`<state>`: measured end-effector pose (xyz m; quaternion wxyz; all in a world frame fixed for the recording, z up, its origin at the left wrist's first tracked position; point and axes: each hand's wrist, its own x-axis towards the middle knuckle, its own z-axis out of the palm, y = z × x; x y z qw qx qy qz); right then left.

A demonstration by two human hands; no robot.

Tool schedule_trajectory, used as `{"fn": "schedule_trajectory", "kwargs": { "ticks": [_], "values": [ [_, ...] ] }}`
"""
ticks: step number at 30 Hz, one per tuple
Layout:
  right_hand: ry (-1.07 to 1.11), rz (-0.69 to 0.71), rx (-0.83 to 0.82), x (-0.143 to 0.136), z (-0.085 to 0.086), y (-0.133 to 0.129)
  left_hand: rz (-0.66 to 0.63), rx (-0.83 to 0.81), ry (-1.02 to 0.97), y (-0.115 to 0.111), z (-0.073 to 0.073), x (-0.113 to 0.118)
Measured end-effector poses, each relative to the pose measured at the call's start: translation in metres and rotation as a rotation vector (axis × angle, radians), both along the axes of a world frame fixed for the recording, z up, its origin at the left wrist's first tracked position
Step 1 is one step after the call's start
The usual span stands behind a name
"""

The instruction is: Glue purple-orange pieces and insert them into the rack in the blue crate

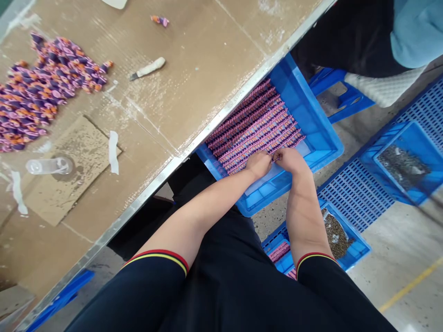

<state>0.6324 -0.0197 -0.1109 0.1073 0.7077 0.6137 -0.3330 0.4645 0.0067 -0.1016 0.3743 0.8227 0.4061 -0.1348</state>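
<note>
Both hands are close together over a large blue tray (311,122) that rests below the table's edge. Rows of pink, purple and orange twisted cords (256,124) lie side by side in it. My left hand (259,164) is closed, its fingers pinched at the near end of the rows. Just right of it, my right hand (289,159) is closed too, with its fingertips almost touching the left ones. A small dark purple piece of twisted cord (276,157) shows between the two hands, held by their fingertips.
On the brown table (194,78) are a pile of twisted pieces (51,87), a white-handled tool (148,69), cardboard (69,184) and a clear bottle (48,166). Smaller blue bins (429,184) stand at right. A seated person's blue-grey clothing (417,32) shows at top right.
</note>
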Motion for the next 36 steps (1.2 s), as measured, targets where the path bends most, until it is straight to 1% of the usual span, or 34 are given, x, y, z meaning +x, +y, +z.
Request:
{"fn": "schedule_trajectory", "kwargs": {
  "ticks": [7, 16, 19, 23, 26, 28, 32, 36],
  "values": [
    [-0.012, -0.011, 0.002, -0.001, -0.001, -0.001, -0.018, -0.005, -0.017, 0.001, 0.002, 0.000],
    [-0.009, -0.015, -0.008, -0.004, 0.006, 0.001, -0.001, -0.008, -0.044, 0.002, 0.003, 0.001],
    [0.001, -0.016, -0.010, -0.005, 0.008, 0.000, 0.017, 0.004, -0.047, 0.007, 0.008, -0.004],
    [0.020, -0.007, -0.001, -0.007, 0.010, 0.000, 0.045, 0.046, -0.046, 0.015, 0.016, -0.019],
    [0.036, 0.004, 0.004, -0.008, 0.010, -0.001, 0.021, 0.055, -0.031, 0.018, 0.018, -0.028],
    [0.045, 0.017, 0.002, -0.007, 0.010, -0.001, -0.012, 0.050, -0.019, 0.017, 0.018, -0.030],
    [0.061, 0.039, -0.007, -0.005, 0.008, 0.000, -0.081, 0.035, 0.006, 0.012, 0.016, -0.025],
    [0.066, 0.037, -0.013, -0.005, 0.005, 0.000, -0.117, 0.030, 0.032, 0.009, 0.016, -0.020]
  ]
}}
